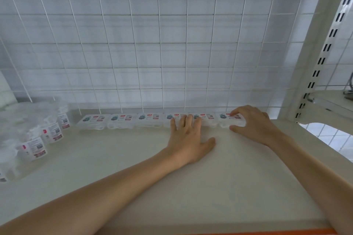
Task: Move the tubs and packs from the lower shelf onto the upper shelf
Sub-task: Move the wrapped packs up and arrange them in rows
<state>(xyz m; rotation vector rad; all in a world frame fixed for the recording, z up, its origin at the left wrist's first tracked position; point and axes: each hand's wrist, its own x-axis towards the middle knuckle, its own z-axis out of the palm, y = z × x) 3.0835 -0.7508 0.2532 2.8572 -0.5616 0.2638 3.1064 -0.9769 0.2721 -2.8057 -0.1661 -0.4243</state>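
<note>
Arching over the end pack [225, 121], right hand [256, 124] fingers [239, 109] grip it.

The cream-white flat shelf [172, 187] carries a row of six clear plastic packs with printed labels [122, 120] along its back edge, and at its left a cluster of clear plastic tubs with white labels [34, 147].

- Light was soft, even and fairly bright, with a cool cast.
- Shadows on the shelf [133, 158] were faint.
- Wide-angle distortion bowed the wire grid [133, 44] towards the edges.
- The tubs [34, 145] at left looked smeared, and the rightmost pack [224, 120] had an unreadable label.
</note>
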